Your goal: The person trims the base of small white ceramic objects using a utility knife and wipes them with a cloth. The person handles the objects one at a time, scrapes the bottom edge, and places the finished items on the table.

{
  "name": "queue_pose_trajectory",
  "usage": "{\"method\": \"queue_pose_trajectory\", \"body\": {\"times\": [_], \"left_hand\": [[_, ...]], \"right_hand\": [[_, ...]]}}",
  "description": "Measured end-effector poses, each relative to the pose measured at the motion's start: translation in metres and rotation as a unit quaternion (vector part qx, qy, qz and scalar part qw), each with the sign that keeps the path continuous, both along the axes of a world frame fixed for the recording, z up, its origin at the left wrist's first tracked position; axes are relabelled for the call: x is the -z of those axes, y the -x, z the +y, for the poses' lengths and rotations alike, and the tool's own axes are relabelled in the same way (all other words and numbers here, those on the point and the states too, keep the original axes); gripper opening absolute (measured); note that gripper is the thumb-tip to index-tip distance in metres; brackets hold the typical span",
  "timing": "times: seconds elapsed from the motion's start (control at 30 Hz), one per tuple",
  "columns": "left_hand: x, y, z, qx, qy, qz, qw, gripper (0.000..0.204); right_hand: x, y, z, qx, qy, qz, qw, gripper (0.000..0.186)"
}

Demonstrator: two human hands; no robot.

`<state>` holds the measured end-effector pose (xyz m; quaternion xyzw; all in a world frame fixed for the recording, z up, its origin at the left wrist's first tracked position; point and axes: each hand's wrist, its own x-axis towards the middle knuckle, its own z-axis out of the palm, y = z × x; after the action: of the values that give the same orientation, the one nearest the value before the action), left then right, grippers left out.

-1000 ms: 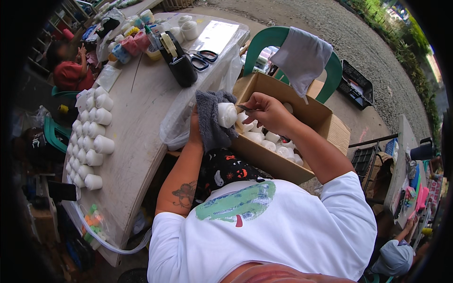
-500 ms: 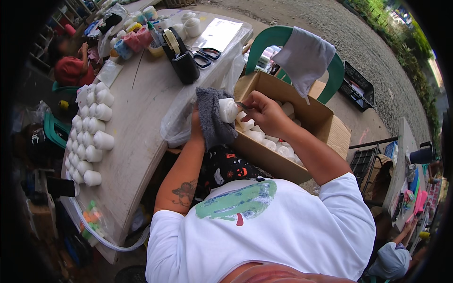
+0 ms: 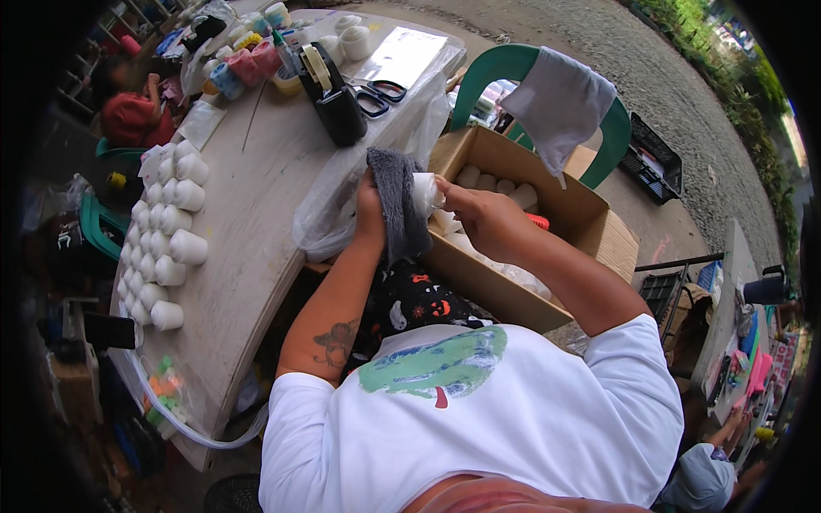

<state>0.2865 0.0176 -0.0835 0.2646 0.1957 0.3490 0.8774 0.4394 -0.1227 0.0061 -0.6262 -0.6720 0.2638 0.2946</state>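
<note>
My left hand (image 3: 369, 209) is wrapped round a fuzzy grey cloth (image 3: 398, 205) and a small white cup-shaped piece (image 3: 422, 197) lying on its side in it. The piece's end points right, toward my right hand (image 3: 481, 218). That hand is closed, its fingertips at the piece's end; the thin tool in its grip is mostly hidden. A bright red part (image 3: 538, 221) shows just behind my right hand, and I cannot tell whether it belongs to the tool. Below both hands stands an open cardboard box (image 3: 505, 295) holding several similar white pieces.
On the table (image 3: 248, 197) at left stand rows of white cup-shaped pieces (image 3: 175, 220), a black tape dispenser (image 3: 335, 111) and scissors (image 3: 374, 101). A green chair (image 3: 487, 73) with a pale cloth (image 3: 556, 98) stands behind the box. A person in red (image 3: 132, 115) sits far left.
My right hand has turned and come closer to the white piece's end. The piece and cloth have tilted rightward. A red part now shows behind the right hand.
</note>
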Motion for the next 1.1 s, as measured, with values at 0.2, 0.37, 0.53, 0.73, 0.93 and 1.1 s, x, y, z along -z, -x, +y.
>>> {"method": "queue_pose_trajectory", "body": {"times": [0.2, 0.37, 0.53, 0.73, 0.93, 1.1], "left_hand": [[0.000, -0.005, 0.005, 0.025, 0.040, -0.009, 0.999, 0.047], [0.009, -0.009, 0.004, -0.048, -0.077, 0.070, 0.993, 0.023], [0.025, -0.015, 0.013, -0.041, -0.028, 0.054, 0.997, 0.021], [0.028, -0.017, 0.007, -0.020, -0.023, 0.107, 0.994, 0.048], [0.030, -0.021, 0.011, -0.024, -0.004, 0.101, 0.995, 0.048], [0.007, -0.015, 0.002, 0.053, 0.018, 0.049, 0.997, 0.038]], "right_hand": [[0.011, -0.025, 0.014, 0.029, 0.067, 0.303, 0.950, 0.020], [0.015, -0.023, 0.015, 0.023, 0.036, 0.172, 0.984, 0.024], [0.016, -0.013, 0.002, -0.049, -0.135, -0.153, 0.978, 0.032], [0.025, -0.035, 0.010, -0.005, 0.018, 0.146, 0.989, 0.027], [0.022, -0.026, 0.010, -0.011, -0.059, -0.067, 0.996, 0.027], [0.029, -0.030, -0.004, -0.131, -0.151, -0.270, 0.942, 0.026]]}}
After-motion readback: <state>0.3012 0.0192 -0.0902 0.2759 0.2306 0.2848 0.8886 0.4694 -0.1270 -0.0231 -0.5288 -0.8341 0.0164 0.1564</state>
